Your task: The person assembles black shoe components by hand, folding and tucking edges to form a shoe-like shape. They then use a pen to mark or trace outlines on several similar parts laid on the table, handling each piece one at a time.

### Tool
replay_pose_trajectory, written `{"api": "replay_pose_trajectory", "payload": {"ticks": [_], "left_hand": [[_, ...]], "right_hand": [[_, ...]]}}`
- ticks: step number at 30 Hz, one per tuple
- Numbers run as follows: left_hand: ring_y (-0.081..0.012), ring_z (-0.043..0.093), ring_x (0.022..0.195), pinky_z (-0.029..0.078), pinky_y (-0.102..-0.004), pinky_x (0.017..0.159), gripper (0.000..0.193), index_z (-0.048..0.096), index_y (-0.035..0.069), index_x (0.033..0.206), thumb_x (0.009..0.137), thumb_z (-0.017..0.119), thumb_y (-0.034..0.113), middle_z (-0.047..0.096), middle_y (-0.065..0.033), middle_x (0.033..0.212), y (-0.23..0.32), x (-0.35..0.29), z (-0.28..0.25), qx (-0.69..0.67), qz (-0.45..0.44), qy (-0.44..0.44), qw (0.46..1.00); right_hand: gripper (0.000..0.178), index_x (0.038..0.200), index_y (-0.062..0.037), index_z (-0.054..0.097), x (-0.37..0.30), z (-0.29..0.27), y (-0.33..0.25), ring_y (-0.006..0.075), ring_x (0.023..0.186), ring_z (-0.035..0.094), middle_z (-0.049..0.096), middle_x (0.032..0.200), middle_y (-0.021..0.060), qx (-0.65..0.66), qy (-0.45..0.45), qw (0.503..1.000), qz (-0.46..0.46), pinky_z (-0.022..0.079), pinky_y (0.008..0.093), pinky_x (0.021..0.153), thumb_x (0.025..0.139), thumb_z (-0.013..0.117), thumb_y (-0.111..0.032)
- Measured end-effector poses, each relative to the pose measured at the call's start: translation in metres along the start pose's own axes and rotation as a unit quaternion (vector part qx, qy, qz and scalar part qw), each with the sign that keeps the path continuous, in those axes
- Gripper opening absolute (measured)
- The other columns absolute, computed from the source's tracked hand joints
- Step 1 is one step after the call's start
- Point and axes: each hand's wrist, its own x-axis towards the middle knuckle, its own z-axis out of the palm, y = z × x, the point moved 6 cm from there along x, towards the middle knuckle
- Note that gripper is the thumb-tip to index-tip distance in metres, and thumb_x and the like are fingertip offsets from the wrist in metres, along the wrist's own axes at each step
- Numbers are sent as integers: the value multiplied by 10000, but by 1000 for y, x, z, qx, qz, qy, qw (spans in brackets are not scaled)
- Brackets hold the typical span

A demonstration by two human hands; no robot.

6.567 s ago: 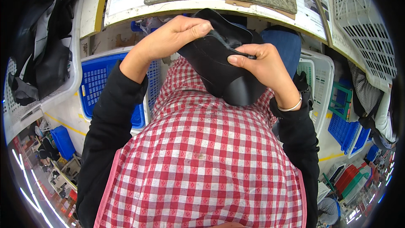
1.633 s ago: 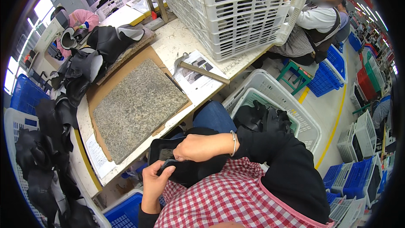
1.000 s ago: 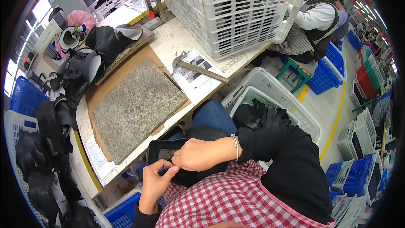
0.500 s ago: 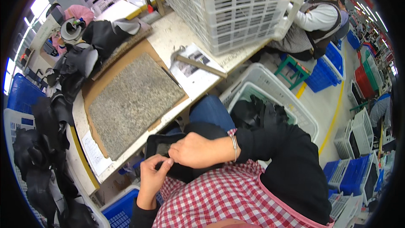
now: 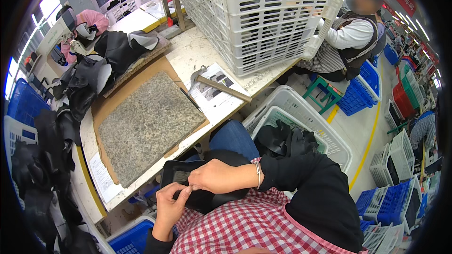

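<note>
Both hands work a black leather piece (image 5: 188,178) held over the lap, at about 6 o'clock in the view, just below the near edge of the desk (image 5: 188,51). The left hand (image 5: 170,204) comes up from 7 o'clock with its fingers curled, thumb and forefinger pinching the lower edge of the leather. The right hand (image 5: 217,176) reaches across from 4 o'clock and lies closed over the top of the same piece, fingers folded down onto it, a thin bracelet (image 5: 258,175) at the wrist.

On the desk at 10 o'clock from the hands a grey stone slab (image 5: 148,124) rests on brown cardboard (image 5: 141,70). At 12 o'clock a hammer (image 5: 221,87) lies across a printed sheet (image 5: 221,101). Behind it, at 1 o'clock, stands 1 large white lattice basket (image 5: 259,14). More black leather pieces (image 5: 99,66) are heaped at 10 o'clock. At 3 o'clock a white crate (image 5: 301,117) on the floor holds dark material. Another person (image 5: 351,42) sits at 2 o'clock.
</note>
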Motion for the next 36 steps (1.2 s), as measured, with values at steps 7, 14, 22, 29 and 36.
{"api": "replay_pose_trajectory", "payload": {"ticks": [7, 14, 22, 29, 36], "left_hand": [[-193, 624, 657, 461, -310, 615, 133, 721, -12, 869, 898, 762, 111, 658, -109, 731, -7, 0, -4, -7, -4, 4, 1000], [-128, 588, 693, 442, -275, 645, 136, 715, -37, 862, 896, 752, 90, 654, -63, 744, -8, -1, -7, -42, -13, 18, 999], [-122, 643, 801, 519, -291, 738, 99, 708, -26, 902, 835, 761, 24, 690, -53, 814, -36, 12, -5, -63, -32, -48, 996], [-70, 624, 794, 511, -255, 743, 86, 740, -7, 928, 855, 783, 4, 700, -7, 830, -64, 17, -4, -139, -105, -56, 983], [-68, 624, 800, 504, -246, 744, 95, 741, -7, 927, 847, 792, 2, 697, -3, 832, -73, 20, -5, -130, -122, -41, 983]], "right_hand": [[361, 1090, 7, 701, 7, 28, 48, 165, 873, 662, 734, 931, 84, 282, -175, 924, 191, 524, 349, 800, 1026, 638, -343], [360, 1031, -8, 737, 7, 31, 42, 183, 819, 677, 747, 878, 75, 359, -164, 903, 170, 534, 343, 754, 915, 770, -348], [270, 923, -102, 725, 5, 37, 48, 331, 821, 706, 732, 880, 119, 196, -26, 965, 174, 548, 415, 723, 789, 828, -313], [301, 935, -30, 663, 6, 46, 61, 260, 772, 681, 708, 871, 122, 196, -34, 953, 228, 512, 370, 681, 836, 836, -256], [238, 900, -2, 643, -5, 41, 71, 64, 779, 555, 645, 812, -5, 214, -27, 932, 290, 482, 259, 706, 843, 846, -112]]}}
